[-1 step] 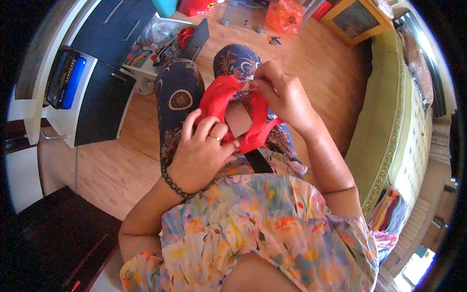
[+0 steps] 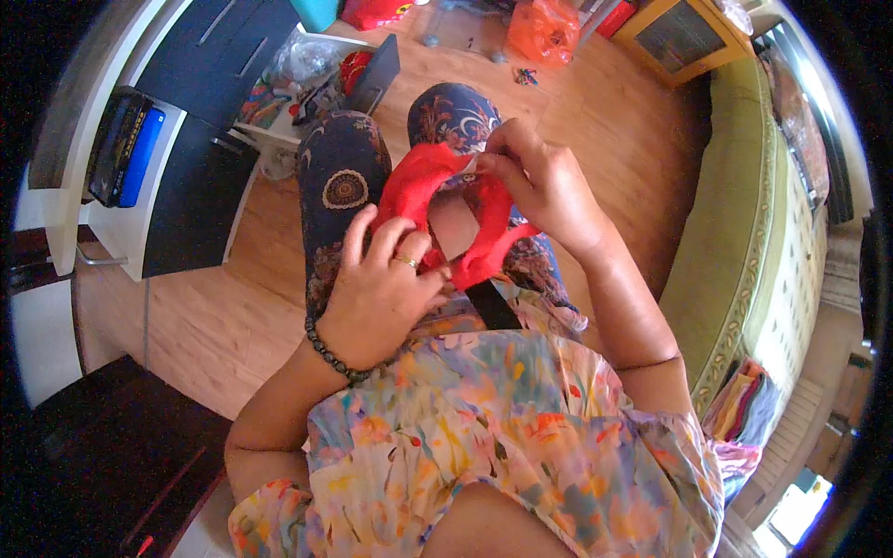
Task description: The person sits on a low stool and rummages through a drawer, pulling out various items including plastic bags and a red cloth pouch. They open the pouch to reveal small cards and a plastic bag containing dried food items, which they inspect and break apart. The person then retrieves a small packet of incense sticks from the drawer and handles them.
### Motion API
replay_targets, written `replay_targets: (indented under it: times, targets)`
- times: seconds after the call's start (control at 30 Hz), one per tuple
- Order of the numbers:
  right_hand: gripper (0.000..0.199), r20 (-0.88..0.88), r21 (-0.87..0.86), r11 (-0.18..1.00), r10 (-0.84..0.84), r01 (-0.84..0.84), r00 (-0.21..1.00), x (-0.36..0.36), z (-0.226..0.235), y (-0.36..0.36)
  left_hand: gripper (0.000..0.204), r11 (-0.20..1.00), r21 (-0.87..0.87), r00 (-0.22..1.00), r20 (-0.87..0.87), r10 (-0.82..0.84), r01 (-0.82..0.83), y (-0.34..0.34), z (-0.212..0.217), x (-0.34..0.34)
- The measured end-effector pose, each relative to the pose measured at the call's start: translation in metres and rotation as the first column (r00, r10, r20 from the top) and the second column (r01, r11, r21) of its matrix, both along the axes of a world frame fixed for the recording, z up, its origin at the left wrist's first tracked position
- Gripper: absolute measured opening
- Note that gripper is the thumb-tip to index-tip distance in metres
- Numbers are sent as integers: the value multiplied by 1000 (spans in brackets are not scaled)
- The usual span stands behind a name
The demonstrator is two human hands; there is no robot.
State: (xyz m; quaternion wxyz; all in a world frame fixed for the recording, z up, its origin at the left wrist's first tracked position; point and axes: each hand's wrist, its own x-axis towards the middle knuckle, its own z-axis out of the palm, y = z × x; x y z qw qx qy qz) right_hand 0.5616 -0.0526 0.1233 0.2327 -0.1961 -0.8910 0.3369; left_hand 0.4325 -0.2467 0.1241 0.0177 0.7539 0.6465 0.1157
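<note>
**Count of what is in view**

Two hands work over the lap: one left hand [image 2: 377, 284] and one right hand [image 2: 539, 181]. Between them is one piece of red cloth [image 2: 419, 191]. The left hand carries one gold ring [image 2: 406, 262] and one dark beaded bracelet [image 2: 327, 352] at the wrist. On the wooden floor lies one orange plastic bag [image 2: 544, 28]. One long green sofa [image 2: 730, 232] runs along the right. One blue flat box [image 2: 141, 153] lies on the white shelf [image 2: 112, 246].
</note>
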Motion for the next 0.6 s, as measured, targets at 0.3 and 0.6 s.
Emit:
replay_targets:
  times: [0.3, 0.6]
  targets:
    - [23, -19, 43, 957, 289, -288, 957, 10, 10, -13, 58, 982, 23, 982, 15, 188, -189, 11, 5, 8]
    - [12, -66, -176, 983, -67, 54, 996, -10, -7, 3, 36, 986, 122, 992, 78, 102, -111, 19, 4, 3]
